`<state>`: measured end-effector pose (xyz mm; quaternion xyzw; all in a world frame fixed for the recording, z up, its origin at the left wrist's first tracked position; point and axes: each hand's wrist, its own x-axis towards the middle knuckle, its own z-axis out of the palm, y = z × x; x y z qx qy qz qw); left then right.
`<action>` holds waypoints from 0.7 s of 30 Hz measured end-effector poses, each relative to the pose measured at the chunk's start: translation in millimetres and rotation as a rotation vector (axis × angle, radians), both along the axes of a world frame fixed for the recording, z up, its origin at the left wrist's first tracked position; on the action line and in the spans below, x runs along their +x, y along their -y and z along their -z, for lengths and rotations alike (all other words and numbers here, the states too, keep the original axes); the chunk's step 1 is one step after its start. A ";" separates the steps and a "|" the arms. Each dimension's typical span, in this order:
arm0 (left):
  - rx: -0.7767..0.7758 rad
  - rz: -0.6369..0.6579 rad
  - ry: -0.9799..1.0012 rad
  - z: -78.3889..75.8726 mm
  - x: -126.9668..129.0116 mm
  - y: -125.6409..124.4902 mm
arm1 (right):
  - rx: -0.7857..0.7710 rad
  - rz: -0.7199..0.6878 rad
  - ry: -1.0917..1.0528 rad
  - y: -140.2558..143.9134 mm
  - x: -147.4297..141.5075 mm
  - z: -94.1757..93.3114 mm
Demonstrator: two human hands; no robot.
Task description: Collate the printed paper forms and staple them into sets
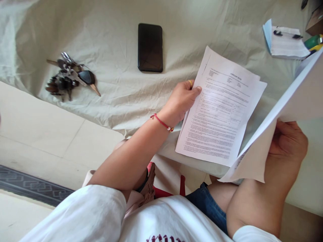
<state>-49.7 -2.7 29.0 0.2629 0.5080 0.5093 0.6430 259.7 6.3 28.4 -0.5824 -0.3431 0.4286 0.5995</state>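
Observation:
My left hand (pixel 182 99) rests its fingers on the left edge of a stack of printed paper sheets (pixel 219 114) that lies on a pale cloth (pixel 113 84). A red bracelet circles that wrist. My right hand (pixel 290 141) grips a lifted white sheet (pixel 285 117), raised and folded back over the right side of the stack. The hand is partly hidden behind that sheet.
A black phone (pixel 150 47) lies face up on the cloth at the top middle. A bunch of keys (pixel 69 77) sits to the left. A notepad with a pen (pixel 286 42) lies at the top right, next to a green object. Tiled floor shows at the left.

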 end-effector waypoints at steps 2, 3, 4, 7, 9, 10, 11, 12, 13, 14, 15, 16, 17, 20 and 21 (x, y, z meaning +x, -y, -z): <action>-0.011 -0.009 -0.008 -0.8 0.0 0.1 | -0.026 -0.027 -0.010 0.5 1.3 0.4; -0.016 -0.016 -0.014 -1.5 0.0 0.0 | -0.026 -0.034 -0.013 0.6 1.7 0.7; -0.020 -0.025 -0.021 -2.3 -0.1 0.0 | -0.019 -0.034 -0.014 0.6 2.0 1.2; -0.030 -0.063 -0.060 -5.3 -1.0 -0.3 | -0.002 -0.040 -0.017 0.2 3.5 3.5; -0.041 -0.089 -0.086 -6.9 -2.4 -0.5 | -0.008 -0.055 -0.019 -0.5 5.5 5.4; -0.046 -0.103 -0.098 -7.3 -3.3 -0.4 | -0.013 -0.066 -0.019 -1.0 6.8 6.4; -0.046 -0.109 -0.105 -7.5 -4.3 -0.2 | -0.018 -0.075 -0.017 -1.6 8.1 7.4; -0.042 -0.115 -0.114 -7.4 -5.3 0.0 | -0.020 -0.081 -0.015 -2.3 9.3 8.4; -0.035 -0.121 -0.124 -7.1 -6.1 0.4 | -0.017 -0.082 -0.012 -3.1 10.3 9.3; -0.026 -0.130 -0.137 -6.7 -6.9 0.8 | -0.012 -0.081 -0.013 -4.0 11.0 10.0; -0.016 -0.144 -0.152 -6.2 -7.5 1.2 | -0.006 -0.079 -0.017 -4.8 11.5 10.7; -0.005 -0.156 -0.169 -5.6 -7.9 1.6 | 0.001 -0.077 -0.025 -5.6 11.8 11.2; 0.006 -0.168 -0.189 -5.0 -8.3 1.8 | 0.006 -0.075 -0.032 -6.3 12.0 11.5; 0.046 -0.147 -0.250 -3.3 -8.9 1.7 | 0.004 -0.085 -0.038 -7.1 12.3 11.6; 0.056 -0.125 -0.265 -2.8 -9.1 1.6 | 0.004 -0.087 -0.032 -6.9 12.1 11.3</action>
